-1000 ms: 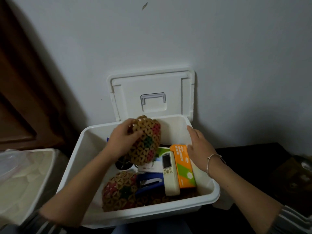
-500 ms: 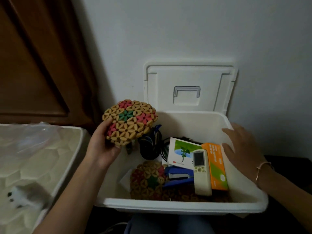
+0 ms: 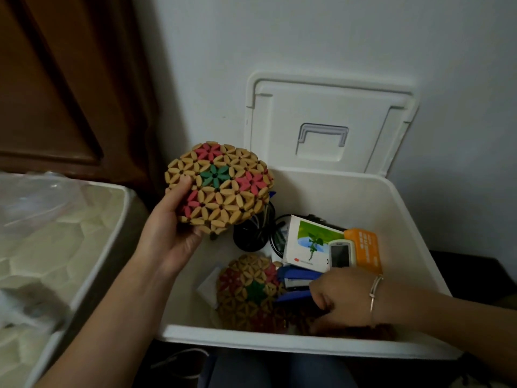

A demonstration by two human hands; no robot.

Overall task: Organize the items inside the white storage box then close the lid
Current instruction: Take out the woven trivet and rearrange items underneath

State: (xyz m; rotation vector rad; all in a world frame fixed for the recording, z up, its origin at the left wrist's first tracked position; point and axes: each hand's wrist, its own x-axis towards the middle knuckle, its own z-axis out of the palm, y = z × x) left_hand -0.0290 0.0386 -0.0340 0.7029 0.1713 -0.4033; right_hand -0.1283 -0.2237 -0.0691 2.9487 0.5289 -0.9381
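Left hand: grip clamped on the round tan flower-bead mat.
Right hand: dug in by the blue plastic stapler, grip unclear tbh.
Tip: stack it flat on the matching mat below.

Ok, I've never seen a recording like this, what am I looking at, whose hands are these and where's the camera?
No machine here: a person wears a wide-angle camera on the head, looking down at their own bare hands, and the picture comes from it. In front sits a white plastic storage box, its lid standing open against the wall. The left hand holds a round mat of tan, pink and green wooden beads over the box. The right hand reaches inside beside a blue stapler; whether it grips anything is hidden. Also inside: a second beaded mat, a white remote control, an orange carton.
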